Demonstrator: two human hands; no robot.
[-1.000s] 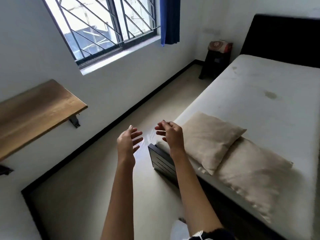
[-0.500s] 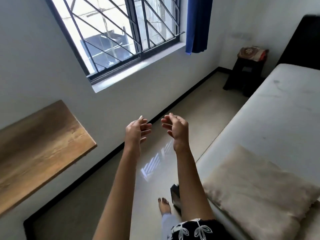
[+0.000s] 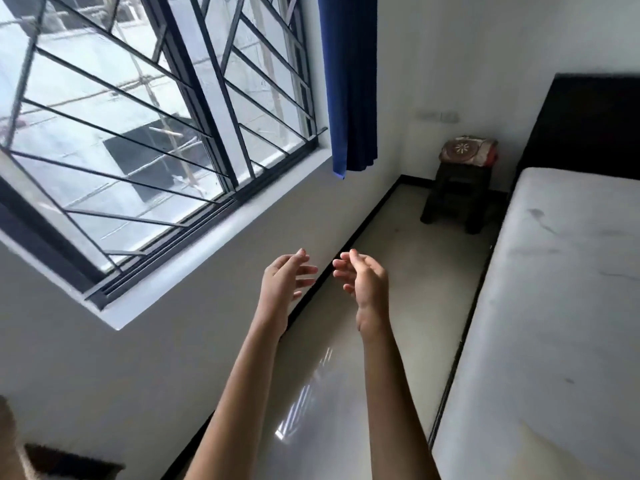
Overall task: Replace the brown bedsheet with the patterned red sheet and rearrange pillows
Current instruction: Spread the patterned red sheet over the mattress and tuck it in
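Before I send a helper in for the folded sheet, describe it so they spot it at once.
Find the bed with its black headboard. In the corner left of the headboard stands a dark stool. The folded sheet lies on top, the only red, patterned thing among plain surfaces.

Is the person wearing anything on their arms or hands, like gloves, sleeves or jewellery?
Nothing shows. Both forearms are bare right down to the bottom edge of the picture, with no sleeve in view. The left hand and right hand have no gloves, rings, watch or bracelet.
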